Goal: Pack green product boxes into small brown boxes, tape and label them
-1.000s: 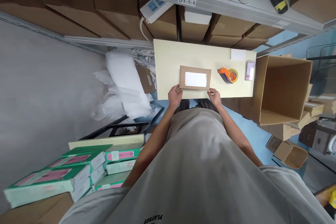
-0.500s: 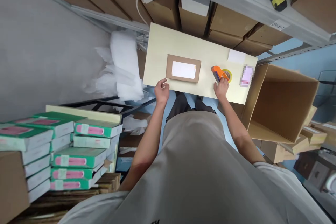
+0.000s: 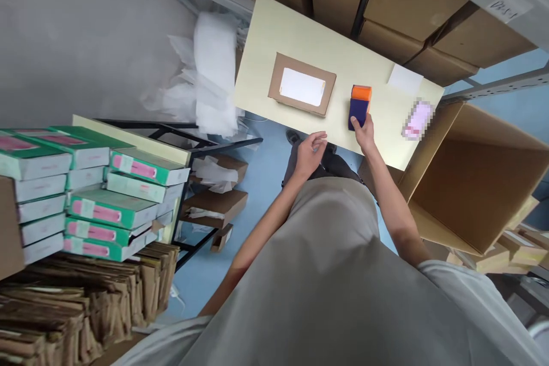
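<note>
My right hand (image 3: 365, 132) is closed on an orange and dark blue tape dispenser (image 3: 359, 107), held over the right half of the cream table. Its roll of tape is out of sight from this angle. A closed brown cardboard box (image 3: 274, 90) with a white label (image 3: 302, 86) on top lies on the table, left of the dispenser. Near the table's front edge, below the box's right corner, my left hand (image 3: 311, 153) is open with its fingers loosely bent and nothing in them.
A white paper (image 3: 405, 79) and a blurred pink item (image 3: 418, 119) lie on the table's right part. Beside it stands a large open carton (image 3: 484, 183). White wrapping (image 3: 215, 71) hangs at the left. Green boxes (image 3: 128, 206) are stacked lower left, above folded cardboard (image 3: 107, 297).
My right hand has turned the tape dispenser, so its blue side shows and the yellow roll is hidden. My left hand has moved right, away from the box's left corner. The view has tilted.
</note>
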### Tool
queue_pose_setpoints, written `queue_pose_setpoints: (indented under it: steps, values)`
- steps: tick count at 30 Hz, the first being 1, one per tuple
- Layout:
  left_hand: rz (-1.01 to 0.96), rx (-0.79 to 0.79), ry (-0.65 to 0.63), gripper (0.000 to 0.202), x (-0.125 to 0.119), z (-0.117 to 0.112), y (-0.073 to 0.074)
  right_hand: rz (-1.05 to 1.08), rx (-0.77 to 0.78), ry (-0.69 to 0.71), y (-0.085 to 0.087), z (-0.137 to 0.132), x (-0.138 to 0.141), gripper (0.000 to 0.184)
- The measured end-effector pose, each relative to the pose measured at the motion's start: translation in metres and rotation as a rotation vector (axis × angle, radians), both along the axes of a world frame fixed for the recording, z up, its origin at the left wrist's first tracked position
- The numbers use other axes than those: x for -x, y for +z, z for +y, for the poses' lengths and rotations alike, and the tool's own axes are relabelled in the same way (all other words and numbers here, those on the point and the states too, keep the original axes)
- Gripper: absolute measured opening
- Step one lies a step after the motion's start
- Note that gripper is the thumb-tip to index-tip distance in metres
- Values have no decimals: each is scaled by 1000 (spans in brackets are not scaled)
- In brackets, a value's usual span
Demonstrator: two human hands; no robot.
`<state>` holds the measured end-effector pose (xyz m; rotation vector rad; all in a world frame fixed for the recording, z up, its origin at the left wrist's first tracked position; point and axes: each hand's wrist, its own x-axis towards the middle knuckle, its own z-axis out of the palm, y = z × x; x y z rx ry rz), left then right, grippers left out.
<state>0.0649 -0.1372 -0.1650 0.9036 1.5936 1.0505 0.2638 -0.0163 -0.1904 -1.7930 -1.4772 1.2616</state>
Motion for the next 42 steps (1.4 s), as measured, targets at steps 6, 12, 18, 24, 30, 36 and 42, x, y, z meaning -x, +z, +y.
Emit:
queue_pose_setpoints:
  steps: [6,12,18,24,30,36,42]
  values:
    - [14,-148,-48,27,-19,12,28,638,269,-12,56,-53,21,68]
    - [67,-118,-113,18,-9,7,39,705,331,-57,66,-59,34,63]
    - [103,-54,-257,13,7,-1,35,683,442,-38,54,-75,32,69]
    - [120,-103,-109,33,25,8,41,335,194,168,51,-91,13,76]
    - [209,-251,-163,50,49,30,86,53,-33,357,68,-93,-11,71]
    - [231,-262,-312,41,57,36,116,-53,-219,526,87,-87,-22,61]
    - [181,-261,-377,23,64,39,116,-132,-269,628,100,-82,-26,45]
